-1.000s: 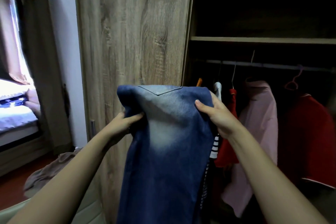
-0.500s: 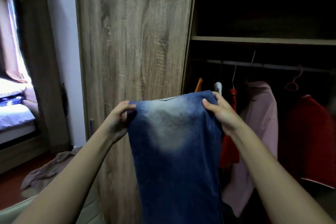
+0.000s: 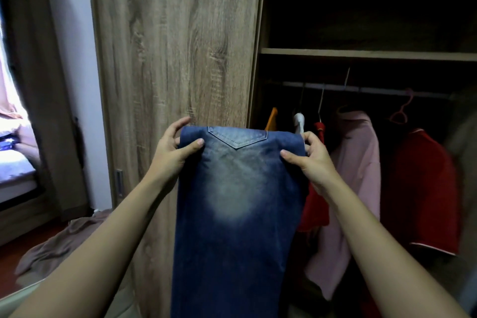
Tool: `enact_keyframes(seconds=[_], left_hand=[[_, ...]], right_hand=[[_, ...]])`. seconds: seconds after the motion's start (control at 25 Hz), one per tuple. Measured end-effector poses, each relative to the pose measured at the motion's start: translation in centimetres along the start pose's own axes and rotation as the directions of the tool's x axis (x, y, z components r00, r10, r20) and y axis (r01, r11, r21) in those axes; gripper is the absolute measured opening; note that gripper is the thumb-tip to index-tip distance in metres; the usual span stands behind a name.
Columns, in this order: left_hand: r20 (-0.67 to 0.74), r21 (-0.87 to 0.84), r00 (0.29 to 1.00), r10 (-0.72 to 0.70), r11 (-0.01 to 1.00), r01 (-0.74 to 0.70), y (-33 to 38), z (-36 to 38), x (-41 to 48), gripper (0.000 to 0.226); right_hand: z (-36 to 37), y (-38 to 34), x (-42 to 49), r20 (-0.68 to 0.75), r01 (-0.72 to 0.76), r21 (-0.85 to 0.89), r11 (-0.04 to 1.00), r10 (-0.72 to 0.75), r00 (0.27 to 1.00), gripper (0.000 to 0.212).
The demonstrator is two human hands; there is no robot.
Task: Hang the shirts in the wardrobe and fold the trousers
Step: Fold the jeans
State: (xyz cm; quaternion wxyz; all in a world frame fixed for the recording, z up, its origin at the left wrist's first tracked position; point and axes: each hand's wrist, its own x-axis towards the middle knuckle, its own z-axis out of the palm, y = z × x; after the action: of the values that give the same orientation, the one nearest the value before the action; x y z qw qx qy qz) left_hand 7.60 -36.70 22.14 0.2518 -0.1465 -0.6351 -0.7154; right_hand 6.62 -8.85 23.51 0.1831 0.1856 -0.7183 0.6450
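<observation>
Both left grip (image 3: 173, 153) and right grip (image 3: 313, 160) pinch jeans (image 3: 237, 204) (hanging between).

Jeans (image 3: 232, 227), cut off below, half hide what seems a shirt (image 3: 315, 212).

Home bedroom: wooden wardrobe (image 3: 175, 59), shirts (image 3: 361, 162) on rail (image 3: 374, 90), bed (image 3: 13, 168), curtain (image 3: 33, 85).

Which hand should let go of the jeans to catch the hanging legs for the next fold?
Left, probably. The left hand pinches the jeans at the top edge before the wardrobe door, away from other clothes; the right hand pinches close against the hanging red shirt, so its drop looks crowded.
</observation>
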Motion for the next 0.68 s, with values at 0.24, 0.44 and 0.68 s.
enact_keyframes(seconds=[0.24, 0.44, 0.68], left_hand=[[0.049, 0.730, 0.960, 0.277, 0.646, -0.224, 2.6, -1.0, 1.9, 0.010], [0.001, 0.456, 0.961, 0.277, 0.855, -0.246, 1.7, -0.9, 1.9, 0.007], [-0.181, 0.329, 0.817, 0.547, 0.817, -0.474, 1.9, 1.3, 0.2, 0.011]], right_hand=[[1.2, -0.2, 0.1, -0.198, 0.270, -0.047, 0.962, -0.274, 0.941, 0.035], [2.0, -1.1, 0.7, -0.226, 0.403, -0.241, 0.883, -0.455, 0.861, 0.033], [2.8, -1.9, 0.2, -0.159, 0.459, -0.430, 0.778, -0.565, 0.809, 0.060]])
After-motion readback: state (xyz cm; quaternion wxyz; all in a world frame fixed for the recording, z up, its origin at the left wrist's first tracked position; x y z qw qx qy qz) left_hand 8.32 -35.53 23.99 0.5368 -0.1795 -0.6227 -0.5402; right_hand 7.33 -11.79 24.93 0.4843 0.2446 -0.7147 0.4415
